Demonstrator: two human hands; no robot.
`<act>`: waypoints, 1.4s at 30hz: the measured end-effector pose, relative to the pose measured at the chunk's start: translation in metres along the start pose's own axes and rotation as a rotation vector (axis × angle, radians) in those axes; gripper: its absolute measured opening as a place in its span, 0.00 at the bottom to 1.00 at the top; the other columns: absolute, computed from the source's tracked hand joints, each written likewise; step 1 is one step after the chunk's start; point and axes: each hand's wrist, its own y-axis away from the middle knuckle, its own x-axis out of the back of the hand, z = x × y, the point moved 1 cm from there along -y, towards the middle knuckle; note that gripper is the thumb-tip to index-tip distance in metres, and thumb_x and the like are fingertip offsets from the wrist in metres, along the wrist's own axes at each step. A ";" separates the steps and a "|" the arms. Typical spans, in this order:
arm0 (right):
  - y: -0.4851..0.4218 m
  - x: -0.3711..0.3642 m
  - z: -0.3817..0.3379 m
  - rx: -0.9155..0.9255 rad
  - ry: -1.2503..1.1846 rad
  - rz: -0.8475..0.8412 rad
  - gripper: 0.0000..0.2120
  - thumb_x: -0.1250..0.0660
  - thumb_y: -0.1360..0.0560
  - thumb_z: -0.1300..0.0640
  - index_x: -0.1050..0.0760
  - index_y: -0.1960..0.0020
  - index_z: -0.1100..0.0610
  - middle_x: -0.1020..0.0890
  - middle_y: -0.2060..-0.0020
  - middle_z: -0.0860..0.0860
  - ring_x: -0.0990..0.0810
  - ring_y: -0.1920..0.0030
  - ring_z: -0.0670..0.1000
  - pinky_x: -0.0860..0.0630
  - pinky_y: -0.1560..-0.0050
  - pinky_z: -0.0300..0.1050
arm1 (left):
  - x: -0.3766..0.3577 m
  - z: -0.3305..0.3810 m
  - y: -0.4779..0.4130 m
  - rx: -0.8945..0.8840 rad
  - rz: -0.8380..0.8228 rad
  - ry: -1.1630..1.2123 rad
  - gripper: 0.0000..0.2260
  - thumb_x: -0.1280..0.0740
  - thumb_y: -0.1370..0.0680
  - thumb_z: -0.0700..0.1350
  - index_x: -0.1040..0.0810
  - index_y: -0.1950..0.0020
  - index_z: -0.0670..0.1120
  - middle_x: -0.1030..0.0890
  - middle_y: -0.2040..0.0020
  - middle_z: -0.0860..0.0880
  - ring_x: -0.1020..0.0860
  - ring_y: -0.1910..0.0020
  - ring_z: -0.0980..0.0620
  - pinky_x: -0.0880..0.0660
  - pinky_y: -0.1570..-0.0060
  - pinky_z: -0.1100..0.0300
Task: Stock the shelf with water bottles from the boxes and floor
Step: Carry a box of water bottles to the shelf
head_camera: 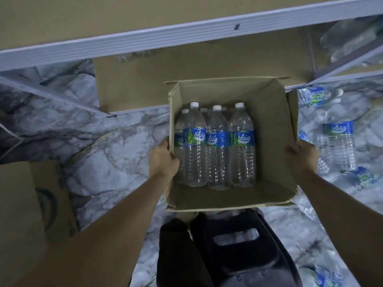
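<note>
An open cardboard box [271,129] is held up in front of the shelf. Several upright water bottles [217,146] with white caps and blue labels stand in its left half. My left hand [162,158] grips the box's left wall, fingers curled over the edge. My right hand [306,157] grips the right flap. The white metal shelf rail [145,38] runs across the top, with brown board shelves above and behind the box.
Loose water bottles [339,139] lie scattered on the marble floor at the right. Another cardboard box [31,204] stands at the lower left. My leg and a black sandal [232,245] are below the box. More bottles lie on the shelf at upper right [352,36].
</note>
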 end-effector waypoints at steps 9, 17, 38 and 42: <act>0.008 -0.004 0.002 -0.049 -0.086 -0.041 0.06 0.41 0.24 0.65 0.27 0.55 0.57 0.28 0.67 0.56 0.29 0.60 0.56 0.37 0.60 0.47 | -0.007 0.002 -0.001 0.130 -0.009 0.018 0.19 0.38 0.22 0.38 0.29 0.31 0.47 0.19 0.44 0.40 0.22 0.45 0.36 0.24 0.50 0.51; 0.029 0.000 -0.012 -0.005 0.031 -0.101 0.20 0.38 0.24 0.60 0.32 0.33 0.61 0.22 0.43 0.64 0.24 0.43 0.66 0.28 0.43 0.59 | -0.001 0.003 -0.002 0.227 -0.055 0.088 0.17 0.38 0.20 0.50 0.29 0.32 0.46 0.22 0.36 0.46 0.24 0.39 0.41 0.26 0.42 0.48; 0.297 -0.090 -0.233 0.351 0.140 -0.458 0.10 0.38 0.22 0.56 0.21 0.45 0.47 0.16 0.54 0.51 0.18 0.54 0.55 0.21 0.52 0.47 | 0.257 -0.179 0.028 0.207 -0.265 0.286 0.04 0.36 0.20 0.40 0.22 0.51 0.44 0.19 0.56 0.44 0.21 0.62 0.47 0.25 0.67 0.60; 0.411 -0.169 -0.285 0.371 0.065 -0.620 0.10 0.40 0.18 0.55 0.22 0.40 0.51 0.18 0.48 0.51 0.20 0.54 0.52 0.23 0.58 0.45 | 0.360 -0.305 0.054 0.110 0.014 0.142 0.04 0.33 0.23 0.47 0.19 0.52 0.52 0.16 0.52 0.46 0.19 0.53 0.46 0.23 0.46 0.52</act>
